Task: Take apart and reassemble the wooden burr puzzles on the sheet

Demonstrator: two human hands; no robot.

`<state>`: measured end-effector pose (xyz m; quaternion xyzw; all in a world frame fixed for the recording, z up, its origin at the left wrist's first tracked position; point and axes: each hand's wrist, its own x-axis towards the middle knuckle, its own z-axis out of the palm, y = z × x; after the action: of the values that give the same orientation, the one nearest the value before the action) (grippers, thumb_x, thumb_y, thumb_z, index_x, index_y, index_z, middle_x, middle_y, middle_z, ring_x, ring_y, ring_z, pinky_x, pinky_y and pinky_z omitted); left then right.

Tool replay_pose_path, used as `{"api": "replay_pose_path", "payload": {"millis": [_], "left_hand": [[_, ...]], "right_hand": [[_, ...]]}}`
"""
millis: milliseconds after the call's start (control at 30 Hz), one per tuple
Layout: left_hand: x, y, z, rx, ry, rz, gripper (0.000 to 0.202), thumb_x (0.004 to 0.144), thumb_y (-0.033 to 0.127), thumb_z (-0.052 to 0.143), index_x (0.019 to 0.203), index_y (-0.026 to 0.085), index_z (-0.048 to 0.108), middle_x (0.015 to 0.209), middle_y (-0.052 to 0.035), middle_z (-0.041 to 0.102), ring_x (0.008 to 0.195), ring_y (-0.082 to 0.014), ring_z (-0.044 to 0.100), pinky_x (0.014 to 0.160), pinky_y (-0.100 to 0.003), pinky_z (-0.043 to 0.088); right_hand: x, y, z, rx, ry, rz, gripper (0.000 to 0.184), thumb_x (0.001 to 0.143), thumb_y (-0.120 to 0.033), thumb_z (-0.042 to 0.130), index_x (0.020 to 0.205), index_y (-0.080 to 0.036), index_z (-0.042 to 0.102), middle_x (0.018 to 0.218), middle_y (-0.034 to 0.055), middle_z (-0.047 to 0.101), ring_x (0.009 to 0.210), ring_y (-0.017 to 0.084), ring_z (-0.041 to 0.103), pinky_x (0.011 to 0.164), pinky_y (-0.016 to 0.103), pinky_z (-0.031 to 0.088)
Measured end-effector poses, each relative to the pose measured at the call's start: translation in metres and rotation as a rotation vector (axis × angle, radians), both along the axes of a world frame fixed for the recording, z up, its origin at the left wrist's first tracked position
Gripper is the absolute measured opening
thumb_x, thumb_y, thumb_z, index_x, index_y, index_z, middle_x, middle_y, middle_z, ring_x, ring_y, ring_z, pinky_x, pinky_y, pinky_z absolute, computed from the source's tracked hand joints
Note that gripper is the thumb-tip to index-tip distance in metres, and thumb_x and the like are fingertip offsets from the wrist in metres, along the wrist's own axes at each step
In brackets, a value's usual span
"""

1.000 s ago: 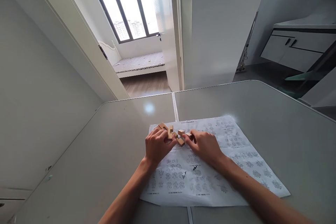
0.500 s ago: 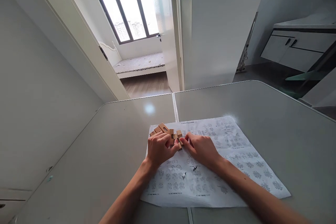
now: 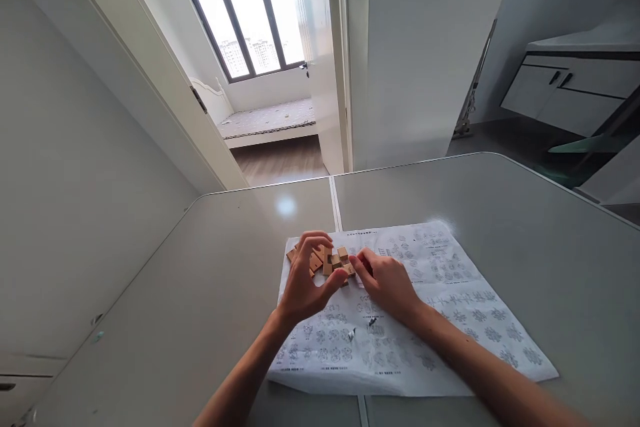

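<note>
A cluster of notched wooden puzzle pieces (image 3: 336,260) lies on the printed sheet (image 3: 400,360), some fitted against one another. My left hand (image 3: 306,280) arches over its left side, thumb and fingers spread wide apart, with nothing gripped between them. Further wooden pieces (image 3: 316,263) lie partly hidden behind that hand's fingers. At the cluster's right edge, my right hand (image 3: 387,280) is closed, thumb and forefinger pinched against a wooden puzzle piece (image 3: 349,271). How much of this piece sits between the fingertips is hidden.
Two small dark-and-silver scraps (image 3: 372,321) lie on the sheet, which bears rows of line drawings. Beneath it is a grey table (image 3: 225,260) with a pale seam down its middle. Beyond the far edge stand an open door (image 3: 325,60) and a bed (image 3: 270,119).
My left hand has opened and lifted off the pieces, its fingers now spread and raised. More of the cluster shows. My right hand has stayed nearly in place.
</note>
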<state>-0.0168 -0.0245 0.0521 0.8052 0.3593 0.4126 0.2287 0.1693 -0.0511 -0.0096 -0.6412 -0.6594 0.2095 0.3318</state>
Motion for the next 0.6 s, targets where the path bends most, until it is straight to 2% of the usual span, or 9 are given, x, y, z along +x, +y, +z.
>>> {"api": "replay_pose_path", "payload": {"millis": [33,100,133,200,267,333,400,500,600], "left_hand": [[-0.001,-0.003,0.009,-0.031,-0.026,-0.041,0.051,0.089,0.06,0.064,0.122,0.023,0.055,0.134,-0.0166,0.059,0.119,-0.029,0.06,0.102,-0.043,0.049],[-0.001,-0.012,0.03,-0.071,-0.07,-0.123,0.086,0.081,0.08,0.06,0.144,0.023,0.045,0.157,-0.0198,0.041,0.145,-0.0375,0.042,0.116,-0.05,0.04],[-0.001,-0.016,0.041,-0.086,-0.094,-0.158,0.099,0.078,0.086,0.058,0.153,0.024,0.038,0.162,-0.019,0.036,0.152,-0.0392,0.032,0.12,-0.052,0.037],[0.0,-0.023,0.061,-0.096,-0.144,-0.215,0.114,0.071,0.087,0.065,0.161,0.026,0.029,0.163,-0.015,0.037,0.156,-0.0407,0.024,0.123,-0.055,0.035],[0.003,-0.029,0.077,-0.057,-0.193,-0.193,0.103,0.074,0.083,0.066,0.159,0.036,0.033,0.162,-0.0051,0.04,0.158,-0.0383,0.023,0.125,-0.059,0.032],[0.007,-0.033,0.087,-0.026,-0.211,-0.151,0.081,0.084,0.083,0.051,0.154,0.042,0.041,0.158,0.0029,0.045,0.159,-0.0348,0.022,0.127,-0.06,0.029],[0.012,-0.036,0.089,0.009,-0.204,-0.101,0.08,0.085,0.085,0.043,0.154,0.044,0.041,0.156,0.0058,0.046,0.16,-0.0338,0.019,0.126,-0.061,0.03],[0.021,-0.043,0.08,0.056,-0.178,-0.065,0.079,0.08,0.086,0.041,0.149,0.049,0.046,0.154,0.0096,0.047,0.16,-0.0339,0.014,0.12,-0.061,0.036],[0.025,-0.049,0.064,0.062,-0.131,0.016,0.084,0.078,0.083,0.045,0.153,0.046,0.042,0.155,0.0044,0.048,0.16,-0.0366,0.01,0.112,-0.064,0.038]], "right_hand": [[0.0,0.0,-0.001,-0.002,0.016,-0.005,0.039,0.107,-0.048,0.038,0.082,-0.024,0.056,0.065,-0.0005,0.067,0.058,0.019,0.06,0.059,0.028,0.031],[0.001,0.0,-0.002,-0.001,0.039,-0.009,0.04,0.107,-0.048,0.038,0.081,-0.024,0.055,0.064,-0.0008,0.065,0.058,0.018,0.059,0.059,0.028,0.031],[0.001,0.0,-0.002,-0.001,0.047,-0.01,0.04,0.107,-0.049,0.038,0.08,-0.024,0.054,0.063,-0.0011,0.064,0.058,0.018,0.058,0.059,0.028,0.031],[0.001,0.0,-0.002,-0.004,0.059,-0.007,0.041,0.107,-0.05,0.037,0.08,-0.024,0.053,0.062,-0.0019,0.062,0.056,0.018,0.057,0.058,0.027,0.032],[0.001,-0.001,-0.002,-0.006,0.07,-0.002,0.042,0.107,-0.051,0.036,0.08,-0.024,0.053,0.061,-0.0024,0.061,0.055,0.017,0.055,0.057,0.027,0.032],[0.001,-0.001,-0.002,-0.003,0.079,-0.002,0.042,0.107,-0.051,0.036,0.08,-0.024,0.052,0.06,-0.0027,0.059,0.054,0.017,0.055,0.057,0.027,0.032],[0.001,-0.001,-0.002,0.003,0.079,-0.004,0.042,0.107,-0.051,0.036,0.079,-0.024,0.052,0.059,-0.0029,0.059,0.053,0.017,0.054,0.057,0.026,0.032],[0.001,-0.001,-0.001,0.009,0.08,-0.007,0.041,0.106,-0.049,0.037,0.079,-0.023,0.053,0.059,-0.0025,0.059,0.053,0.016,0.054,0.056,0.026,0.032],[0.001,-0.004,0.004,0.008,0.051,-0.02,0.042,0.106,-0.048,0.035,0.078,-0.023,0.055,0.059,-0.0002,0.06,0.054,0.018,0.056,0.056,0.027,0.031]]}}
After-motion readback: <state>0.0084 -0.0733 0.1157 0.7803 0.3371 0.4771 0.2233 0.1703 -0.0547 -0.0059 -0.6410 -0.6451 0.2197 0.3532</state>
